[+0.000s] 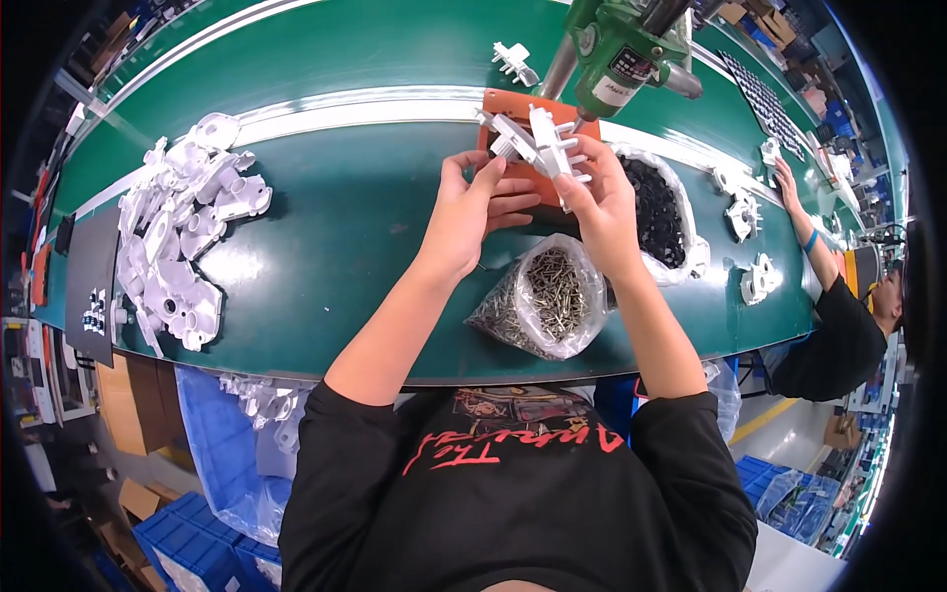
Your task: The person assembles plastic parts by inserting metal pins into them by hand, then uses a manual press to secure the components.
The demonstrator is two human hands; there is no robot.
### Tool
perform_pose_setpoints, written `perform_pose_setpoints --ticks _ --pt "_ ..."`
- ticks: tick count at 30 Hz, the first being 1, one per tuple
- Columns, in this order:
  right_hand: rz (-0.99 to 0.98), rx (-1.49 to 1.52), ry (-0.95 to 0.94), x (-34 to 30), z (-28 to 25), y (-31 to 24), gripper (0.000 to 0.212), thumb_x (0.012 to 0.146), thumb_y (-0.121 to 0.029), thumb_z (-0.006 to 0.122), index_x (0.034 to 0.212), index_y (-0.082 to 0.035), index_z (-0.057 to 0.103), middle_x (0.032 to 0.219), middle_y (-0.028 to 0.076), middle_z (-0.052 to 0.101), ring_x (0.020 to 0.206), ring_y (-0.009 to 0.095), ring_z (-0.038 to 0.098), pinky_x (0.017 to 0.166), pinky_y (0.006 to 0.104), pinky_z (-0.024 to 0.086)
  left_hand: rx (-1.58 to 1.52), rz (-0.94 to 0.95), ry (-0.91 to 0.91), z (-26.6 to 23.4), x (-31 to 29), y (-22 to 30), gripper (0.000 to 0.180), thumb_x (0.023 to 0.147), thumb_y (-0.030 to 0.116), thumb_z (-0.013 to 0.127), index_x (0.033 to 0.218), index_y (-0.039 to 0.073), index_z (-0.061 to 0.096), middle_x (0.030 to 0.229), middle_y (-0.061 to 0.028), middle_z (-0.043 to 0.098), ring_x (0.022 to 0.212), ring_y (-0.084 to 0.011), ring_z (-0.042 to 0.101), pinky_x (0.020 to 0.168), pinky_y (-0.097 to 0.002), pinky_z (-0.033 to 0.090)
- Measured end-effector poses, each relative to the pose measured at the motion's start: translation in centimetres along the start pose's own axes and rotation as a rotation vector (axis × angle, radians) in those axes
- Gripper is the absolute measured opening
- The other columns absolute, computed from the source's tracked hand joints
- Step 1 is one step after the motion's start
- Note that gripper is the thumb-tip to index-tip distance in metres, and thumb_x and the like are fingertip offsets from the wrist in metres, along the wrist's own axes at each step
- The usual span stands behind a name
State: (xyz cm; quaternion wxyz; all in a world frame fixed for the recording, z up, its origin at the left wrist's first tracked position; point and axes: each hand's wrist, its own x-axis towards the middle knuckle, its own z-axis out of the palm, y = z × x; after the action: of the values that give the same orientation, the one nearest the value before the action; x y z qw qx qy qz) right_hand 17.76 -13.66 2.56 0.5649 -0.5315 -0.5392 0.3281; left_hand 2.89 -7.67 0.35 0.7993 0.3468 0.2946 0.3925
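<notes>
1. The green workbench (345,217) fills most of the view.
2. Both forearms reach forward over its near edge and converge: the left forearm (404,311) slants up to the right, the right forearm (646,311) up to the left.
3. A heap of white mouldings (178,237) lies well to the left of the hands.
4. A green machine head (623,69) stands just beyond the hands, above an orange base (498,99).
5. A bag of black pieces (656,212) sits just right of the right wrist; a clear bag of metal fasteners (557,296) stands between the forearms.
6. The right hand (604,202) bends inward, its thumb on the near side and fingers on the far side, pinching the white plastic part.
7. The left hand (469,202) has its thumb raised by the part's left end and its lower fingers extended rightward, loosely spread; whether it pinches, I cannot tell.
8. The white plastic part (550,143) is held tilted over the orange base, between the hands; whether it is one piece or two is unclear.
</notes>
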Motion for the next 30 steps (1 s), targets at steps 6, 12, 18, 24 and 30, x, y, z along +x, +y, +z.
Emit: perform_pose_setpoints --ticks 6,12,18,24,30 --pt "0.044 0.018 -0.235 -0.1 1.2 -0.7 0.049 0.08 -0.02 0.068 0.12 -0.003 0.047 0.11 0.008 0.054 0.097 0.016 0.055 0.083 0.0296 0.045 -0.108 -0.005 -0.069 -0.9 0.7 0.1 0.039 0.094 0.021 0.052 0.124 0.001 0.036 0.106 -0.0175 0.06 0.09 -0.0243 0.066 0.073 -0.0361 0.056" --pt "-0.182 -0.257 -0.337 -1.3 2.0 -2.4 0.058 0.075 -0.025 0.073 0.121 -0.002 0.046 0.113 0.01 0.051 0.103 0.018 0.054 0.089 0.0329 0.043 0.054 0.262 -0.127 -2.3 0.9 -1.4 0.024 0.092 0.013 0.052 0.111 0.0 0.047 0.098 -0.0097 0.06 0.089 -0.0163 0.063 0.073 -0.0285 0.052" --pt "-0.267 -0.248 0.066 -2.1 0.7 -2.2 0.066 0.083 -0.023 0.068 0.133 0.003 0.034 0.121 0.012 0.043 0.108 0.019 0.05 0.091 0.032 0.043 0.083 0.427 -0.095 1.5 -2.9 1.0 0.036 0.095 0.011 0.049 0.124 0.001 0.03 0.116 -0.0169 0.053 0.103 -0.0186 0.058 0.088 -0.0339 0.05" --pt "-0.371 -0.505 0.1 -1.7 1.9 -2.2 0.07 0.078 -0.022 0.073 0.132 0.006 0.038 0.124 0.016 0.043 0.11 0.024 0.052 0.09 0.0342 0.045 0.259 0.776 -0.186 1.1 -3.5 -0.4 0.034 0.097 0.012 0.047 0.123 0.0 0.029 0.117 -0.0187 0.054 0.105 -0.0187 0.055 0.088 -0.0323 0.046" --pt "-0.449 -0.553 0.114 -0.9 1.1 -2.9 0.068 0.075 -0.017 0.075 0.13 0.005 0.041 0.12 0.016 0.051 0.105 0.023 0.055 0.09 0.0329 0.045 0.245 0.725 -0.238 0.6 -2.9 -0.7 0.034 0.097 0.012 0.047 0.123 0.0 0.03 0.114 -0.0177 0.056 0.105 -0.018 0.055 0.088 -0.0311 0.045"
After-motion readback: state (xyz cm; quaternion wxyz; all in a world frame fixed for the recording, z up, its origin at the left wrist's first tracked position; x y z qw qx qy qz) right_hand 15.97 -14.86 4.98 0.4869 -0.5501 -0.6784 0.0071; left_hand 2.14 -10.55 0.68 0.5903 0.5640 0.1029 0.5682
